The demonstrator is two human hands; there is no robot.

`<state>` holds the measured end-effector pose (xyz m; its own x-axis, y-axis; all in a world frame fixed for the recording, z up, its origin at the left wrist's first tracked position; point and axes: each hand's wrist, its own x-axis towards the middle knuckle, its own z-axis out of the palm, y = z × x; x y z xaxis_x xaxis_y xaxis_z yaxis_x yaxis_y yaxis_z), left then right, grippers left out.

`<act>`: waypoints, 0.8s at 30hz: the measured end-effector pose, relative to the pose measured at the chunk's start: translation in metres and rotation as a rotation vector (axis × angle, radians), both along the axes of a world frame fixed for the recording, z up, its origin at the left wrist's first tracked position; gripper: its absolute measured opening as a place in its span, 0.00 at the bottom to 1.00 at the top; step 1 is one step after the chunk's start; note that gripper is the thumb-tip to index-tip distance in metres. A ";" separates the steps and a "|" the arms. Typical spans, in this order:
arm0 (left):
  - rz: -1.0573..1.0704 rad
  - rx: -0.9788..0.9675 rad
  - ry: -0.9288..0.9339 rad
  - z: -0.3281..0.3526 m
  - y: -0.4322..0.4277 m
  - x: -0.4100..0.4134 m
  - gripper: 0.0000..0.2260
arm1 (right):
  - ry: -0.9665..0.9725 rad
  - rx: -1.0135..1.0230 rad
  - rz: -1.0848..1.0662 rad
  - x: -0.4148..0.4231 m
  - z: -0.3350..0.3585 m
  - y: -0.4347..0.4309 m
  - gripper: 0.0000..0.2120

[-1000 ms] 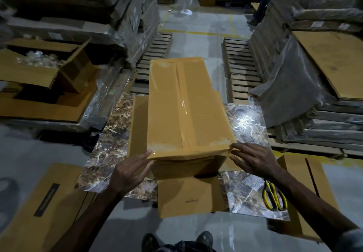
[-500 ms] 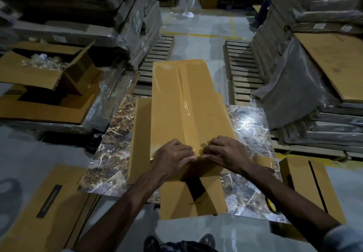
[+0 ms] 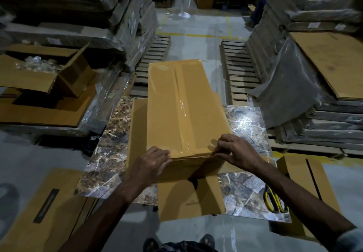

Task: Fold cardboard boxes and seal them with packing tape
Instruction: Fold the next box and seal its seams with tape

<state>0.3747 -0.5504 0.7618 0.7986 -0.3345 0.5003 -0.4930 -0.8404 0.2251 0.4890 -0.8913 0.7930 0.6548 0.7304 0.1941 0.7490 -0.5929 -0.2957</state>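
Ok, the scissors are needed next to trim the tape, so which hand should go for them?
Probably the right hand. The scissors lie on the marble slab beside the right forearm, near that side's edge. The left hand sits at the box's opposite near corner and would have to cross over.

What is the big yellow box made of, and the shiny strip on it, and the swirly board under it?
Box: matte cardboard, layered edge.
Strip: probably clear plastic tape, glossy.
Board: polished marble-look slab, white veins; could be printed.

Left hand (image 3: 152, 162) curled palm-down, right hand (image 3: 236, 151) pinching, arms extended
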 end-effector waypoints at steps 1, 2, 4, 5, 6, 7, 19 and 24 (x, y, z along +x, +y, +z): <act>0.003 -0.003 -0.001 0.000 0.006 -0.004 0.06 | 0.023 0.007 0.008 0.001 0.000 -0.003 0.07; 0.004 -0.012 0.006 -0.001 0.014 -0.006 0.05 | 0.043 0.013 0.017 0.002 0.000 -0.006 0.07; 0.016 -0.050 0.030 -0.002 0.026 -0.010 0.06 | 0.067 0.019 0.031 0.004 0.000 -0.011 0.06; 0.022 -0.067 0.036 -0.002 0.032 -0.012 0.06 | 0.064 0.020 0.037 0.004 0.000 -0.013 0.07; 0.029 -0.092 0.041 -0.002 0.035 -0.014 0.06 | 0.055 0.022 0.041 0.004 0.000 -0.014 0.07; 0.037 -0.123 0.045 -0.001 0.037 -0.015 0.08 | 0.048 0.024 0.043 0.003 0.000 -0.015 0.07; 0.018 -0.200 0.066 -0.006 0.042 -0.007 0.11 | 0.040 0.085 -0.003 0.005 0.000 -0.025 0.11; 0.091 -0.296 0.089 -0.013 0.048 -0.025 0.15 | 0.080 0.122 -0.045 0.004 0.004 -0.034 0.16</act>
<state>0.3495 -0.5019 0.7486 0.8637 -0.1096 0.4920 -0.3858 -0.7719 0.5053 0.4930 -0.9255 0.7968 0.7030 0.6744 0.2257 0.6940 -0.5812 -0.4250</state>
